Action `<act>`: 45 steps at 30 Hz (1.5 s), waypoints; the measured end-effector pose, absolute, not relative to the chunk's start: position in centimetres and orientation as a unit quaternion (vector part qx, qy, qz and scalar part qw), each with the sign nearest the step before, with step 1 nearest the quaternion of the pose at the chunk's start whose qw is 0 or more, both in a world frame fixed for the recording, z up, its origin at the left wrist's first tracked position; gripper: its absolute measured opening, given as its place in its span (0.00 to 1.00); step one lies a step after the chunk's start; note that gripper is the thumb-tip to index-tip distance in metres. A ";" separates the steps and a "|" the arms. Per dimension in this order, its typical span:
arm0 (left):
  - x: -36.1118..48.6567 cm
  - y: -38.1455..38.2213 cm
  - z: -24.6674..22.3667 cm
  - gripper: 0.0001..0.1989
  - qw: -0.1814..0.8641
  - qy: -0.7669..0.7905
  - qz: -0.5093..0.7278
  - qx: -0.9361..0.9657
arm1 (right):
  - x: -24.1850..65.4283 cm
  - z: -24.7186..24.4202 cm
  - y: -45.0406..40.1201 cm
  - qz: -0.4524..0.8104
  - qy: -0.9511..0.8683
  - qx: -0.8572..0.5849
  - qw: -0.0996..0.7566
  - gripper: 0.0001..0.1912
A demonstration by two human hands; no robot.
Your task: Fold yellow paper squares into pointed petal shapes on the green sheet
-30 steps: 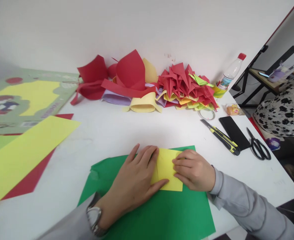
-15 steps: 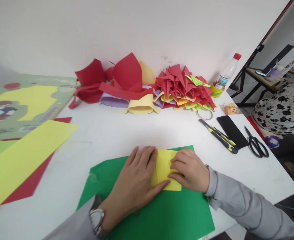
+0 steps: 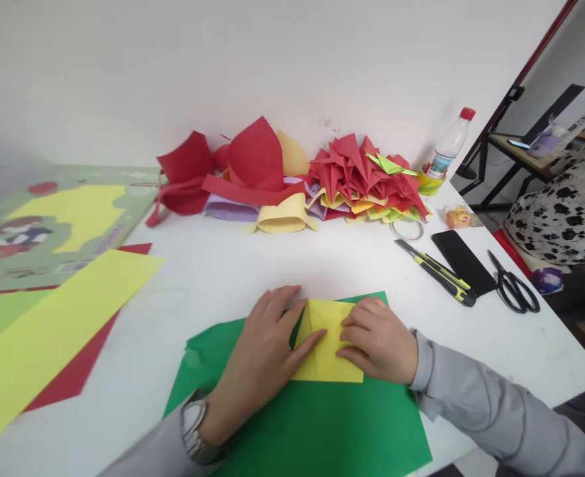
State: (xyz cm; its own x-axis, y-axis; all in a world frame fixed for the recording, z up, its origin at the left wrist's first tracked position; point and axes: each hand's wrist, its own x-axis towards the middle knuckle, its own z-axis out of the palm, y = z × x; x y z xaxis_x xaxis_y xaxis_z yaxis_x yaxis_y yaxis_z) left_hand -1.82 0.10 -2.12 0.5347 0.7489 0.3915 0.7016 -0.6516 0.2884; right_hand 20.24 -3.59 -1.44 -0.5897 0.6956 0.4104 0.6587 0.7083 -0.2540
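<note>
A folded square of yellow paper [image 3: 329, 344], with creases near its left side, lies on a large green sheet [image 3: 342, 424]. My left hand [image 3: 260, 358], wearing a wristwatch, is at the paper's left side. Its fingers are spread, the index fingertip at the top left corner and the thumb resting on the creased part. At the right edge, the curled fingers of my right hand [image 3: 381, 341] grip the yellow paper and hide part of that edge.
Paper shapes [image 3: 257, 159] and folded red pieces [image 3: 352, 169] line the wall. To the right lie a utility knife [image 3: 436, 271], a black phone-like slab [image 3: 464, 262], scissors [image 3: 513, 285] and a tape roll [image 3: 406, 229]. A bottle [image 3: 448, 146] stands behind; yellow strips [image 3: 63, 338] lie left.
My left hand has shifted slightly left, and its thumb has moved up on the yellow paper, uncovering more creases. The right hand stays at the paper's right edge. The view has shifted slightly.
</note>
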 end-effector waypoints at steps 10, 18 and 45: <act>-1.0 0.4 -1.1 0.15 0.317 0.499 0.346 0.728 | 20.3 -1.6 -3.3 0.011 -0.898 -0.363 0.248 0.10; 0.9 -0.3 0.7 0.20 0.475 0.521 0.415 0.576 | 20.1 -1.7 -3.4 0.028 -0.892 -0.333 0.304 0.08; 1.1 -2.5 1.6 0.08 0.601 0.487 0.400 0.491 | 18.7 -0.9 -4.1 0.418 -0.713 -0.404 0.393 0.13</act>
